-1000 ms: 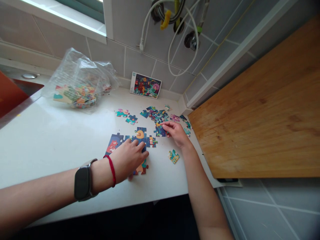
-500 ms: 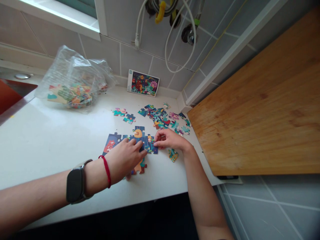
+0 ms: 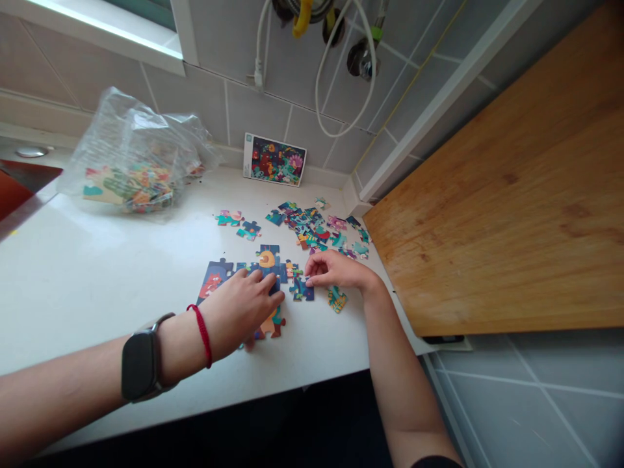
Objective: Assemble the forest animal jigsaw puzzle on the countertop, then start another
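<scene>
A partly joined jigsaw puzzle (image 3: pixel 268 258) lies on the white counter, with a red figure at its left and a yellow round shape near its top. My left hand (image 3: pixel 241 311) rests over its middle, fingers spread and bent, hiding much of it. At the puzzle's right side, my right hand (image 3: pixel 334 270) pinches a dark blue puzzle piece (image 3: pixel 302 289) by its right edge between thumb and fingertips. A narrow gap separates that piece from the joined part. Just below my right wrist lies a loose teal-and-yellow piece (image 3: pixel 337 299).
A heap of loose pieces (image 3: pixel 307 224) lies beyond my right hand. Two pieces (image 3: pixel 249 229) sit left of it. A picture card (image 3: pixel 274 160) leans on the tiled wall. A clear plastic bag (image 3: pixel 136 156) with more pieces stands back left. A wooden panel (image 3: pixel 511 182) borders the right.
My right hand has drawn the dark blue piece slightly right and down, opening a gap to the joined part. My left hand stays on the puzzle. The view has shifted a little.
</scene>
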Demonstrator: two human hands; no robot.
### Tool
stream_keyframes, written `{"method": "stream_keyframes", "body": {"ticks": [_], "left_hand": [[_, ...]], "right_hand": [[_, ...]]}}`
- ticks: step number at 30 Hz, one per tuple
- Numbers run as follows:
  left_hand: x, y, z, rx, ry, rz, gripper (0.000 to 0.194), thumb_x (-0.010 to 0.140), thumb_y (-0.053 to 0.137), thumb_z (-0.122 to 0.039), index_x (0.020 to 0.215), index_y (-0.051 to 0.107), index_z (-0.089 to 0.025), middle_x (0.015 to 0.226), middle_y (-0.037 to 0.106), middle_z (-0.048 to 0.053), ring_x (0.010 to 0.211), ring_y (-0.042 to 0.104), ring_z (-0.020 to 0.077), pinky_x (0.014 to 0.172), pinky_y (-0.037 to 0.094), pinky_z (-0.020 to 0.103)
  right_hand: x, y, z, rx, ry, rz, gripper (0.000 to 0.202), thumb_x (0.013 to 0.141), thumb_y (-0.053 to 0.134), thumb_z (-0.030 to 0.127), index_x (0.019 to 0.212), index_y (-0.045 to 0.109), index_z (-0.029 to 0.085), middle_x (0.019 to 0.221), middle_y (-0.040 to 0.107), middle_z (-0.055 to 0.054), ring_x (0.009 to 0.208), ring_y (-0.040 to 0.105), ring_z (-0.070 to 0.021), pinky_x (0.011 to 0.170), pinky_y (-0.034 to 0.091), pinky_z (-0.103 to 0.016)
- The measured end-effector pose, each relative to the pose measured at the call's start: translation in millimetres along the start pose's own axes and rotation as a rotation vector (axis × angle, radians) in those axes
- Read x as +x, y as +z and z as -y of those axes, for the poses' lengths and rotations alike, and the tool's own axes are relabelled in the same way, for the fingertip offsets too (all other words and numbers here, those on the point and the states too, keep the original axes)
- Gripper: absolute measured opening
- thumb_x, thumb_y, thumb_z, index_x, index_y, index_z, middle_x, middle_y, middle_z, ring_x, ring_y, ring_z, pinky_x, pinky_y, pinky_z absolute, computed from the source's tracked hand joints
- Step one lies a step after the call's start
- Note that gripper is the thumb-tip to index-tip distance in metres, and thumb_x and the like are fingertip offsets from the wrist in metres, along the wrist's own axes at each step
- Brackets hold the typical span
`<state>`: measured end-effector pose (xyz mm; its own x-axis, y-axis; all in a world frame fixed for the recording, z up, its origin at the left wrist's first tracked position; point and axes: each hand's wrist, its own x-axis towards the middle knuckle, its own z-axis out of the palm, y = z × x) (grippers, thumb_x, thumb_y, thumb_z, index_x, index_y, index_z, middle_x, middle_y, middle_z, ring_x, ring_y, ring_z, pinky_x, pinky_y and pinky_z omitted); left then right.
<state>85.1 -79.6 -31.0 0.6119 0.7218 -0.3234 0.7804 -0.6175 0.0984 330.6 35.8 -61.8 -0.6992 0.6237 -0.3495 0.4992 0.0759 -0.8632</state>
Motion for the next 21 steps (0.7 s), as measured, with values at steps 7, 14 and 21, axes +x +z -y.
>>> {"method": "stream_keyframes", "body": {"ticks": [7,14,21], "left_hand": [[0.5,-4.5,-1.0,0.004,-0.003,0.029,0.083,0.059,0.103,-0.045,0.13,0.067,-0.02,0.137,0.064,0.018,0.12,0.064,0.0368,0.097,0.053,0.046],[-0.2,-5.7,-0.7,-0.012,-0.014,0.04,0.079,0.063,0.102,-0.041,0.131,0.068,-0.022,0.141,0.062,0.018,0.122,0.064,0.0366,0.101,0.053,0.048],[-1.8,-12.4,-2.2,0.007,-0.02,0.079,0.079,0.065,0.101,-0.039,0.135,0.068,-0.022,0.14,0.063,0.017,0.124,0.064,0.0385,0.102,0.055,0.051]], "right_hand": [[-23.3,-21.9,-10.1,-0.047,0.034,-0.019,0.033,0.073,0.089,0.045,0.084,0.076,0.016,0.071,0.074,-0.002,0.062,0.065,-0.0143,0.057,0.047,-0.023],[-28.1,-22.8,-16.1,-0.074,0.027,-0.069,0.024,0.076,0.083,0.038,0.087,0.077,0.017,0.071,0.072,-0.001,0.063,0.063,-0.014,0.058,0.045,-0.023],[-25.1,-21.6,-23.1,-0.168,-0.033,-0.218,0.016,0.075,0.071,0.016,0.091,0.074,0.018,0.089,0.069,0.0,0.062,0.054,-0.0099,0.059,0.044,-0.022]]}}
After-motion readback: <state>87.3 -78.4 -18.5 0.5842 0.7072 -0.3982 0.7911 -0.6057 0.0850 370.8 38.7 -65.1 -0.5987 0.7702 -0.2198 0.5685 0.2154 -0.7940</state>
